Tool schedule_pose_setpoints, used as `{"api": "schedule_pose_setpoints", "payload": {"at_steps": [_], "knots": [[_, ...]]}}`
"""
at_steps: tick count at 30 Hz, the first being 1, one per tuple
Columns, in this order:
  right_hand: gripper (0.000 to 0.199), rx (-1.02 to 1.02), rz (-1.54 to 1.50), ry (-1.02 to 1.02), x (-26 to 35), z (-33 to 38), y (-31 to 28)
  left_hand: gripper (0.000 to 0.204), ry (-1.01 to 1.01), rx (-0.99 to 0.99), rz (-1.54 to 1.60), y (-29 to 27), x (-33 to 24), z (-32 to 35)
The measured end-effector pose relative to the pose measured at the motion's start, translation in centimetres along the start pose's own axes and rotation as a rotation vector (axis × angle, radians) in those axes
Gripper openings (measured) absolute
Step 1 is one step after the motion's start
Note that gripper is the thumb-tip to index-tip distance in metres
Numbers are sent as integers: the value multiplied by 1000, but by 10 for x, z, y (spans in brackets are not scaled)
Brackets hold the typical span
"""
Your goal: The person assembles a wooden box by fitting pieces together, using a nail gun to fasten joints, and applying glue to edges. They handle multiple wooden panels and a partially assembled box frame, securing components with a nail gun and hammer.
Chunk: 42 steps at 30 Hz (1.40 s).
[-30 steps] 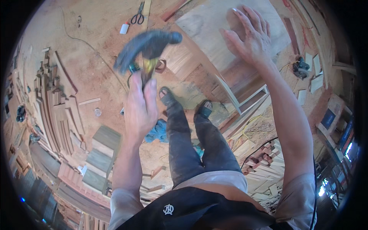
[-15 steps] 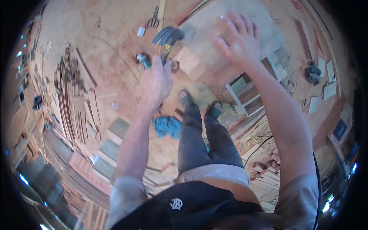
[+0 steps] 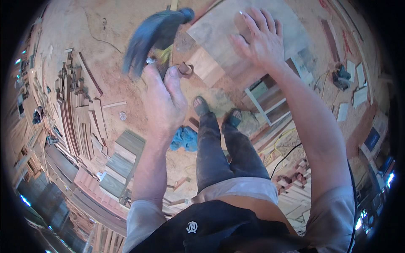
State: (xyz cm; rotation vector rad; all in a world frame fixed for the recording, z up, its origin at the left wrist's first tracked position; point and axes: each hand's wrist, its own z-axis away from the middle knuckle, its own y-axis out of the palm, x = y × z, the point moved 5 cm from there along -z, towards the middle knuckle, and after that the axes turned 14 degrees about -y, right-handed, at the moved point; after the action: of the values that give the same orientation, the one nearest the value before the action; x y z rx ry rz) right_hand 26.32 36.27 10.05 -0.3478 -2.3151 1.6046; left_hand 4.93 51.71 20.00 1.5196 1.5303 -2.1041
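Note:
My left hand is raised in front of me and grips a dark blue power tool with a yellow part, blurred by motion. My right hand is spread flat, fingers apart, on a pale wooden board at the top middle. The tool hangs to the left of that board, a short way from my right hand. Below, my legs in dark trousers and my sandalled feet stand on the sawdust floor.
Stacks of wood strips and grey-green boards lie at left. A blue cloth lies by my feet. A white wooden frame, yellow and black cables, small wood pieces and tools sit at right.
My left hand has swung the tool back up toward me after reaching it out farther away. My right hand stays pressed on the board.

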Motion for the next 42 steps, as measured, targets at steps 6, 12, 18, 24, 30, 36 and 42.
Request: {"api": "schedule_pose_setpoints", "payload": {"at_steps": [6,12,18,24,30,36,42], "knots": [[66,-72,16,1,4,2,-8,32,-259,222,-450,21,21,14],[61,-71,-64,-2,4,1,-12,31,-325,236,-400,20,13,20],[69,-6,-46,10,6,2,-7,32,31,-39,11,4,-11,29],[65,-57,-43,-5,8,3,-10,35,-337,311,-443,24,28,50],[65,-1,-90,0,8,5,-7,34,-424,452,-536,39,23,61],[65,-42,-77,17,5,11,0,38,-269,330,-448,37,24,63],[64,-36,-75,30,2,15,3,35,-170,217,-344,28,20,70]]}}
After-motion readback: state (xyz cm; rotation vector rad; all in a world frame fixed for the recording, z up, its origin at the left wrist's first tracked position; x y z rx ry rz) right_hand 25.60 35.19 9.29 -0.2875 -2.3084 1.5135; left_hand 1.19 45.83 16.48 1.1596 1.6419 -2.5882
